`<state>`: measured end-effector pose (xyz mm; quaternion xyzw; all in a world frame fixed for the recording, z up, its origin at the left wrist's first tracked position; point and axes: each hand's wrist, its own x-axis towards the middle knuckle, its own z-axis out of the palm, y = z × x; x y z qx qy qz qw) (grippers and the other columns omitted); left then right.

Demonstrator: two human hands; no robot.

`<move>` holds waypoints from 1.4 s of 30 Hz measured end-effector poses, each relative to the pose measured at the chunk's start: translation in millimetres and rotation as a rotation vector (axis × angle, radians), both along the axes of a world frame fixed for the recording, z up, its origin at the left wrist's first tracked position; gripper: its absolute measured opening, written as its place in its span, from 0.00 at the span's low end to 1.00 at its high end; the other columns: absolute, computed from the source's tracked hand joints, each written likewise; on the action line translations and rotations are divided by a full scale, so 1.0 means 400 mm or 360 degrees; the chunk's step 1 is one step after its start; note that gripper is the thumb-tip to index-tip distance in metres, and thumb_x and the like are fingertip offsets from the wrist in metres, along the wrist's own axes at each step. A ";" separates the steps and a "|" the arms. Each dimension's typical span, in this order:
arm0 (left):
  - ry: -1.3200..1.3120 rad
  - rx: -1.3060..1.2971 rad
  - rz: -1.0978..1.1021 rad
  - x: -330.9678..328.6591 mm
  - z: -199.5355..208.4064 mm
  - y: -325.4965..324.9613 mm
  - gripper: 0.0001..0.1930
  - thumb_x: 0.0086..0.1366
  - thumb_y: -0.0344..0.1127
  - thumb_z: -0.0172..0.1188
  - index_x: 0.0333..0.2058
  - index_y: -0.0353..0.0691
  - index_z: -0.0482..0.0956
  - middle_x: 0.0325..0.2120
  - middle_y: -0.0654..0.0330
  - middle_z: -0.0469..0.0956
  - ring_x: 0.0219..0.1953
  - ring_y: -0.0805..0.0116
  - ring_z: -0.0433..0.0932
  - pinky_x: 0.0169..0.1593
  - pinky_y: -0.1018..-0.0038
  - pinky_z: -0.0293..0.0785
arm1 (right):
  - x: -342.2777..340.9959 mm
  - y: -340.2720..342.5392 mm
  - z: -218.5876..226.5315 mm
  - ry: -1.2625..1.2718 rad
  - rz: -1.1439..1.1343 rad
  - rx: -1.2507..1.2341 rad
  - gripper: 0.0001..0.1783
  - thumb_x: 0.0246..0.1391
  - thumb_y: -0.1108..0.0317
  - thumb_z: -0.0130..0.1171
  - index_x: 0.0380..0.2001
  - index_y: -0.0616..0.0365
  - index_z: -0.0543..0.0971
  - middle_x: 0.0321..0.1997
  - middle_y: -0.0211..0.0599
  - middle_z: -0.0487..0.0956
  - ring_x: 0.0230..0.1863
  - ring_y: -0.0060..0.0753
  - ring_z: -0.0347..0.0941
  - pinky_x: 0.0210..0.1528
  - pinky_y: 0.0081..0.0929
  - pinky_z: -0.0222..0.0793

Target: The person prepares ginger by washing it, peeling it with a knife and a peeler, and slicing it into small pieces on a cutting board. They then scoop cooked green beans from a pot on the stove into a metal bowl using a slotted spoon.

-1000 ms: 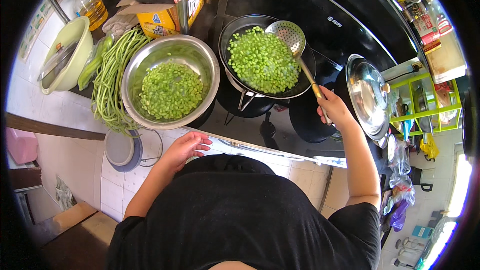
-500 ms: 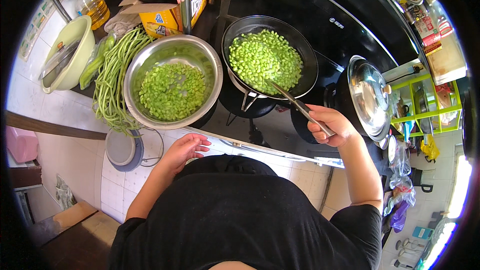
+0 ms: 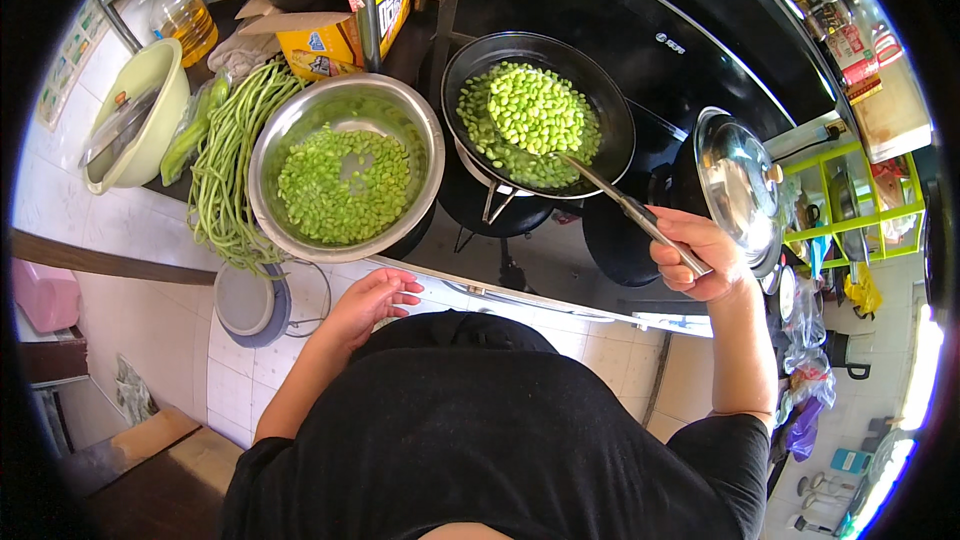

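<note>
My right hand (image 3: 698,252) is closed round the handle of a metal skimmer (image 3: 632,204). A heap of shelled green beans (image 3: 540,112) covers the skimmer's head, which is hidden beneath it. The heap is over the black frying pan (image 3: 612,105) on the stove, where more green beans lie in liquid around it. To the left stands a steel basin (image 3: 432,145) with green beans (image 3: 318,190) across its bottom. My left hand (image 3: 372,302) hovers before my body, below the basin, fingers loosely bent and apart, with nothing in it.
Long green beans (image 3: 225,155) hang over the counter's edge left of the basin. A pale green tub (image 3: 165,130) and a yellow carton (image 3: 318,45) stand beyond them. Right of the pan is a pot with a glass lid (image 3: 735,175). A green rack (image 3: 875,230) sits farther right.
My right hand has moved right and slightly nearer with the skimmer. The beans on it now form a distinct heap above the others in the pan. My left hand is nearly still.
</note>
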<state>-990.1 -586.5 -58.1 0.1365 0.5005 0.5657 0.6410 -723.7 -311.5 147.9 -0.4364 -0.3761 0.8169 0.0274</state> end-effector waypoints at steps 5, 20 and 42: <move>0.0011 0.0007 -0.0012 0.001 0.002 0.000 0.12 0.66 0.38 0.43 0.42 0.38 0.68 0.40 0.55 0.73 0.41 0.67 0.72 0.43 0.73 0.69 | 0.005 0.000 0.009 -0.0072 -0.0032 0.0182 0.21 0.56 0.70 0.45 0.53 0.60 0.60 0.17 0.34 0.66 0.10 0.22 0.57 0.11 0.16 0.52; 0.0072 -0.0003 -0.0011 -0.004 0.013 -0.016 0.14 0.65 0.43 0.47 0.41 0.38 0.70 0.40 0.59 0.73 0.41 0.71 0.71 0.43 0.74 0.67 | -0.036 -0.026 0.072 0.0000 0.0161 0.0274 0.26 0.54 0.71 0.45 0.57 0.61 0.57 0.17 0.33 0.66 0.11 0.22 0.58 0.13 0.16 0.53; 0.0052 0.0000 0.0158 -0.030 -0.020 -0.112 0.14 0.65 0.43 0.46 0.43 0.40 0.70 0.42 0.60 0.73 0.43 0.72 0.71 0.45 0.75 0.66 | -0.300 -0.165 -0.133 -0.0300 0.1097 0.1370 0.35 0.52 0.70 0.47 0.62 0.57 0.49 0.18 0.30 0.68 0.18 0.21 0.64 0.22 0.22 0.63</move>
